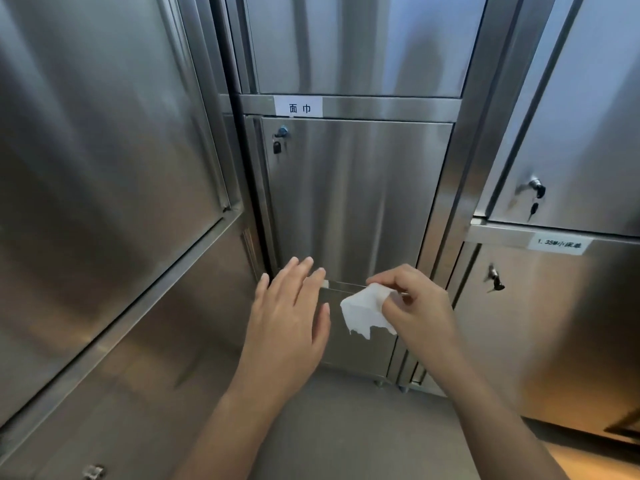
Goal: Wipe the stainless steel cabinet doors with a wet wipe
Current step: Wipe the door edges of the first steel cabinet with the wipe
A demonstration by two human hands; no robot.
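Observation:
Straight ahead is a stainless steel cabinet door (356, 195) with a keyed lock (281, 134) at its upper left. In front of its lower edge, my right hand (420, 303) pinches a crumpled white wet wipe (365, 311), which hangs down from the fingertips. My left hand (289, 317) is beside it on the left, fingers spread and holding nothing, a short gap from the wipe. I cannot tell whether either hand touches the door.
A large steel door (104, 150) stands close on the left. More lockered doors with keys (536, 192) fill the right side. White paper labels (298, 106) mark the frames. Grey floor (346, 427) lies below, with cabinet feet near the middle.

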